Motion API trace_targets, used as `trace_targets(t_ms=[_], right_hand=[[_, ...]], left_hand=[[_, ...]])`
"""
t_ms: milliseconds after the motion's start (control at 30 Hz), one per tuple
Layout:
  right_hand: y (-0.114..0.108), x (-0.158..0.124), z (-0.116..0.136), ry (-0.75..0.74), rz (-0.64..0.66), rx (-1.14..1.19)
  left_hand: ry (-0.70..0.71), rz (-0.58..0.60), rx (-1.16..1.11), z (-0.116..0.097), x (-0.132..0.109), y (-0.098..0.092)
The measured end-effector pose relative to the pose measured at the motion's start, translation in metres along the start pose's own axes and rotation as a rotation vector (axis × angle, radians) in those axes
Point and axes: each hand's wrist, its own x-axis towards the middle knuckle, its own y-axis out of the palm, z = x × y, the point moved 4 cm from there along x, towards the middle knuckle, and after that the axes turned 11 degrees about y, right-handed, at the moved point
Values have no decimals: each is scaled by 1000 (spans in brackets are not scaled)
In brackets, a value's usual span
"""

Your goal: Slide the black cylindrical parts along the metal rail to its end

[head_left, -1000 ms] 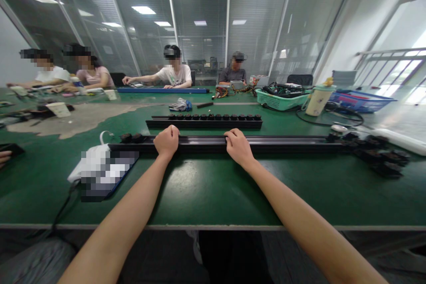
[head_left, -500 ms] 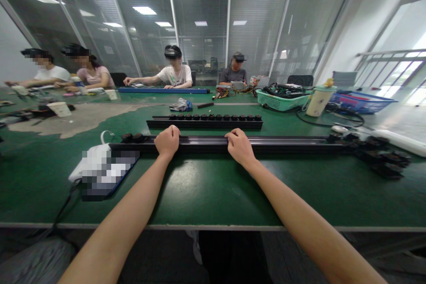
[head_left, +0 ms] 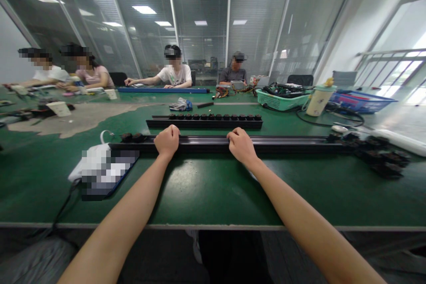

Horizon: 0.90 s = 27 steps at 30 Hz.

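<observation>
A long black rail with a shiny groove lies crosswise in front of me. My left hand is closed over it left of the middle, its fingertips hidden behind the knuckles. Farther right, my right hand is also closed at the rail, thumb and index finger on its far edge. Any small part under the fingers cannot be made out. Small black round pieces sit at the rail's left end. Beyond it lies a shorter black rail with a row of several black round pieces on top.
Black parts are heaped at the rail's right end. A white pouch and a blue-edged flat item lie at left. Farther back are a grey cloth, a green basket and a tumbler. Several people sit across the table.
My right hand has shifted very slightly to the right along the rail. My left hand and the rail look the same as before.
</observation>
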Motion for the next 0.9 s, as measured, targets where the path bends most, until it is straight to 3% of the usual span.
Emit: trace_targets(t_ms=[233, 500, 900], right_hand=[[-5, 6, -7, -55, 79, 19], [-10, 14, -21, -227, 137, 125], [-13, 13, -21, -241, 162, 71]], left_hand=[[1, 1, -15, -1, -1, -1], [-5, 20, -16, 0, 0, -1], [0, 10, 3, 0, 0, 0]])
